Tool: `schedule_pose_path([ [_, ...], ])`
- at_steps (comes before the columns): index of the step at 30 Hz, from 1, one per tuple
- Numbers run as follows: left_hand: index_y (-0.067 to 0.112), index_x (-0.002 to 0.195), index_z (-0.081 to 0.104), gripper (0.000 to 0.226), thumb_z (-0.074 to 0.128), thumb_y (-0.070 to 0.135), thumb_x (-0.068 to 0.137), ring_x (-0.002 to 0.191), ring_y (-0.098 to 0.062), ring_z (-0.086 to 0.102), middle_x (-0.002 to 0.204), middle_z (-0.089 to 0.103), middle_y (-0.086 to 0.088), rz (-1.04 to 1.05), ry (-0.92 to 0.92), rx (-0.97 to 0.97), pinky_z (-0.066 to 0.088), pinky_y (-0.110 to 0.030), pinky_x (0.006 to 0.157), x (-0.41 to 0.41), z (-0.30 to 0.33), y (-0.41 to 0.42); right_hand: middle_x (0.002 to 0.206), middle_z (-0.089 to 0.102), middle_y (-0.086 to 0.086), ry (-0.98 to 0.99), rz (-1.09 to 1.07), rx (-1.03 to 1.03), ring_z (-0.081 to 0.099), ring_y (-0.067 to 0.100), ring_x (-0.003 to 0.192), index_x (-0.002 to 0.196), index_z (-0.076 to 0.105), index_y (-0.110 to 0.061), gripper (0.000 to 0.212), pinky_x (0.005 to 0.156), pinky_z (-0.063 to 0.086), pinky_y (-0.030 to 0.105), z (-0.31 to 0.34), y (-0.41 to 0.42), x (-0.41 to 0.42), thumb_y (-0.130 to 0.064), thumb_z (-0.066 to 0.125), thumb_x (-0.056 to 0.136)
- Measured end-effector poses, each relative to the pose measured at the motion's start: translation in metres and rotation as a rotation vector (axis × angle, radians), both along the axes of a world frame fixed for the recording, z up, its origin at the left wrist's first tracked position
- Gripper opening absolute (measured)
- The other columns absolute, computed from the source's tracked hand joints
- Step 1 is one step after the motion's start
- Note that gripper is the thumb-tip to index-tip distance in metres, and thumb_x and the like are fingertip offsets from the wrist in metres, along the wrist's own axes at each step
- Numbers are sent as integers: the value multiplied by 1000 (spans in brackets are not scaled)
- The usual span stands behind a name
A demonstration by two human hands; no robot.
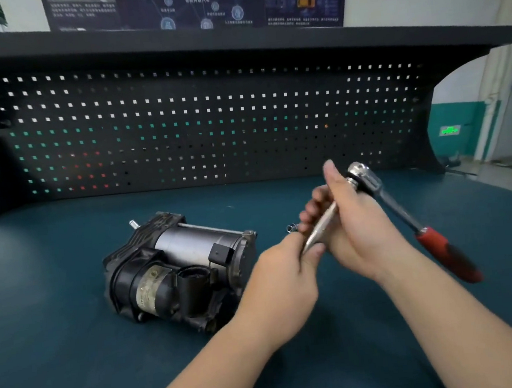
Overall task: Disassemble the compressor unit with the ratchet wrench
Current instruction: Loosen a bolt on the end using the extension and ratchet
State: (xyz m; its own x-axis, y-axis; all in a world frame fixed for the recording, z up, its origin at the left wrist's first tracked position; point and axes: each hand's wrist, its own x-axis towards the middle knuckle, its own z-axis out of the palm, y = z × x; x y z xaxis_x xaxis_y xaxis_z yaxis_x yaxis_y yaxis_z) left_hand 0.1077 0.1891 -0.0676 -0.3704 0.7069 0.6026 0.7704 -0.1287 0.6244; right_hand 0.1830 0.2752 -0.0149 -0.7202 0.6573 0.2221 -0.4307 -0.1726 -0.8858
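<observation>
1. Compressor unit (180, 270) lies on its side on the dark blue-green bench mat (60, 353), left of centre, well in from the front edge. Silver cylinder faces the rear; black housing and labelled drum face the front.
2. Left hand (282, 271) is raised above the mat, just right of the compressor. Its fingers are curled, pinching the lower end of a slim silver extension bar (320, 226).
3. A small metal part (292, 228) lies on the mat just behind the left hand; too small to identify.
4. Right hand (349, 222) grasps the bar's upper portion, thumb raised beside the wrench head.
5. Ratchet wrench (407, 216) is held off the mat, right of centre; chrome head joins the bar, red-and-black handle slopes towards the right edge.
6. Black pegboard (198, 124) stands along the rear edge.
</observation>
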Motion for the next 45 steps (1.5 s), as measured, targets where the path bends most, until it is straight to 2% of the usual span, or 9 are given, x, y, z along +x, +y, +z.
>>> schedule_pose_path([
  [3,27,68,33,31,42,36,96,59,-13,43,59,43,8,119,120,13,30,-32,55,-18,7,-14,93,72,-6,-484,39,580,70,11,84,91,70,-20,65,81,56,31,1,-1,34,-78,59,63],
  [9,20,72,51,30,35,39,89,47,-15,52,57,55,8,321,652,-15,22,-21,43,-15,20,-22,100,64,-25,-328,-835,1109,64,9,92,107,59,-48,50,79,49,23,23,38,101,-83,56,71],
  [14,15,76,56,31,38,36,90,51,-19,52,59,56,6,278,634,53,24,-21,46,-14,29,-30,49,53,5,-390,-316,779,45,18,34,83,65,-35,60,34,37,21,10,17,80,-86,66,49],
  [22,21,114,57,40,45,51,91,109,-16,48,114,58,6,255,376,-75,37,-36,95,-65,43,-56,50,34,-13,-98,-475,510,29,3,41,71,44,-29,27,34,23,18,15,15,67,-29,59,94],
  [27,48,104,44,52,60,72,61,106,6,50,106,53,31,40,278,-448,40,-17,91,-107,17,-98,68,46,-7,-348,-454,713,43,10,57,80,40,-30,20,56,36,28,-12,31,39,-32,46,99],
  [30,43,98,44,53,57,77,59,97,4,51,99,54,28,122,311,-394,43,-19,83,-108,5,-100,78,57,-13,-859,-430,1122,55,17,72,87,30,-36,21,62,38,35,-38,39,33,-53,40,94],
  [35,34,110,46,71,51,82,58,105,0,39,105,44,23,181,363,-315,35,-19,90,-108,1,-102,96,62,-12,-1050,-331,1545,60,20,95,96,21,-36,22,66,33,31,-72,39,21,-53,36,97],
  [41,23,135,41,110,41,94,51,132,-14,26,138,36,8,300,502,-277,17,-36,111,-146,-3,-123,95,31,-17,-1066,-307,1554,36,8,104,92,33,-35,31,72,37,24,-69,41,19,-64,42,88],
  [45,25,146,21,133,46,96,36,140,-14,16,151,16,7,266,234,-438,16,-40,115,-171,-6,-128,129,38,-11,-816,-271,1077,34,8,126,128,42,-23,85,104,34,29,-51,14,-11,-81,40,67],
])
